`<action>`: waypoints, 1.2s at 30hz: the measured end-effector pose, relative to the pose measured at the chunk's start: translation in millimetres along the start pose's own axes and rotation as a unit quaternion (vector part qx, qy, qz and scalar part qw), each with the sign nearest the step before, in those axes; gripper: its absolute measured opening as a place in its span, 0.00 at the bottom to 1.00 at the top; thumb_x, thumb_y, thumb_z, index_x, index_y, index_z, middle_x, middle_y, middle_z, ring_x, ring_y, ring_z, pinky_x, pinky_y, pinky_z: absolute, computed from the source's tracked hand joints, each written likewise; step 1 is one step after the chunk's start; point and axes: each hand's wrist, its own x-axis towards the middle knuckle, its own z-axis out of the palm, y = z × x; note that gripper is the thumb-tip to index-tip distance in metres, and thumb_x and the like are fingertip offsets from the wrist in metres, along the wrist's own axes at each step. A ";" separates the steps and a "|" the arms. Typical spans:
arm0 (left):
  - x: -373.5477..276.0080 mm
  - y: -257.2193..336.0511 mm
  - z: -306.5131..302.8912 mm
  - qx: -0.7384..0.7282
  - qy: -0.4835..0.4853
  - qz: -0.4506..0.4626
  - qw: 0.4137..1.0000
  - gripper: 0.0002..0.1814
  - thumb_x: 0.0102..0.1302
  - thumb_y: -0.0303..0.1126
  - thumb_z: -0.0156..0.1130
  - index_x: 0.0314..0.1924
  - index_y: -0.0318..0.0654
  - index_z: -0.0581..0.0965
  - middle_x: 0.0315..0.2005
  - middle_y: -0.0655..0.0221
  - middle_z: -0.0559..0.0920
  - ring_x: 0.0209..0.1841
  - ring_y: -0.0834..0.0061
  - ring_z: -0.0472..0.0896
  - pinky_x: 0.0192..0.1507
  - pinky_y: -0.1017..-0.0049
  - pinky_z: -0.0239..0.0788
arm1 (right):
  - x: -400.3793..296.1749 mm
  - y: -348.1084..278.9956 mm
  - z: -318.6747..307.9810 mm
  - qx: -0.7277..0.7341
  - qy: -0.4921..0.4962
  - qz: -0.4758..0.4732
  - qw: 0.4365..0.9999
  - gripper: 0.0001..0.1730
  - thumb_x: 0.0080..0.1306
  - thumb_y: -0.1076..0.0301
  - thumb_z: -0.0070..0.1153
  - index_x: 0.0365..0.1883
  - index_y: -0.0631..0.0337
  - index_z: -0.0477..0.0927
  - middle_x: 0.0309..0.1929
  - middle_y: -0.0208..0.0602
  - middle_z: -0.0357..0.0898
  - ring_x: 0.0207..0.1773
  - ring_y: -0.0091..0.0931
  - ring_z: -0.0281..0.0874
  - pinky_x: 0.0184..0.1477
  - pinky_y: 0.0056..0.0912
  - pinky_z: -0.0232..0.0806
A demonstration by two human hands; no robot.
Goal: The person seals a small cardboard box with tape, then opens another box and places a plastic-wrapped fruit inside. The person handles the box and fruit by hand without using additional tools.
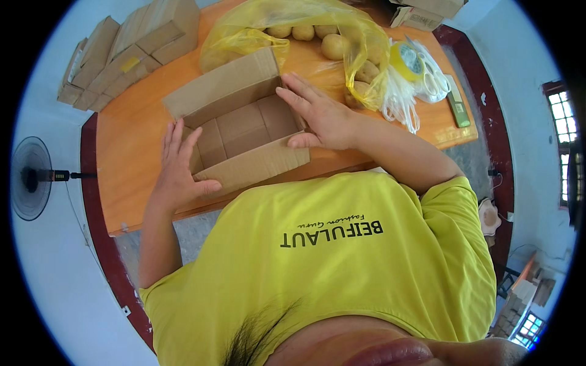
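Note:
In front of me an open cardboard box (245,130) sits on the orange table, tilted slightly in my view. Its two long flaps stand spread outward, and its creased bottom is bare. My left hand (178,164) is at the left end, fingers extended along it and thumb over the front flap's corner. At the opposite end, my right hand (318,112) has its fingers over the edge and its thumb by the front flap. The box is held between both hands. Behind it lies a yellow plastic bag (293,16), spread open, with several potatoes (334,47) inside.
The orange table (130,160) has stacked cardboard boxes (132,50) at the back left. On the right lie a tape roll (406,58), white-handled scissors (432,78), white plastic bags (397,94) and a green box (458,107). A fan (32,178) stands beyond the left edge.

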 end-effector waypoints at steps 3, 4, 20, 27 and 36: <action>-2.6 21.9 -22.3 0.034 -0.054 0.011 0.998 0.54 0.45 0.52 0.76 0.70 0.42 0.64 0.76 0.53 0.50 0.78 0.49 0.42 0.76 0.53 0.39 | -19.8 -8.3 -15.6 -0.011 0.034 -0.029 0.999 0.43 0.65 0.50 0.63 0.71 0.64 0.61 0.74 0.54 0.54 0.77 0.49 0.50 0.74 0.48 0.52; -3.4 27.8 -28.5 0.038 -0.070 0.018 0.997 0.52 0.47 0.51 0.76 0.70 0.42 0.64 0.75 0.53 0.51 0.78 0.49 0.43 0.76 0.53 0.40 | -28.0 -7.5 -24.5 -0.020 0.069 -0.046 0.996 0.40 0.64 0.54 0.63 0.69 0.63 0.64 0.72 0.51 0.59 0.74 0.47 0.55 0.71 0.47 0.55; 6.1 66.2 -13.6 0.119 -0.147 0.007 0.982 0.31 0.63 0.44 0.64 0.64 0.42 0.69 0.53 0.56 0.79 0.54 0.53 0.77 0.54 0.60 0.70 | -155.1 118.6 -108.2 0.094 0.366 0.379 0.845 0.17 0.67 0.69 0.59 0.55 0.59 0.80 0.49 0.31 0.81 0.47 0.21 0.75 0.49 0.26 0.70; 6.3 73.8 -22.3 0.105 -0.074 0.046 0.991 0.30 0.62 0.40 0.65 0.63 0.42 0.70 0.54 0.58 0.78 0.56 0.54 0.76 0.55 0.60 0.69 | -149.3 122.8 -115.1 0.013 0.305 0.364 0.880 0.14 0.65 0.70 0.60 0.49 0.59 0.83 0.47 0.33 0.82 0.44 0.25 0.77 0.48 0.28 0.70; 100.4 147.1 -56.6 0.093 -0.012 0.303 0.948 0.19 0.61 0.36 0.65 0.51 0.39 0.78 0.42 0.60 0.80 0.48 0.56 0.76 0.49 0.60 0.69 | -126.8 94.0 -111.6 -0.103 0.240 0.308 0.915 0.09 0.63 0.68 0.60 0.40 0.60 0.85 0.39 0.36 0.83 0.43 0.32 0.78 0.47 0.34 0.71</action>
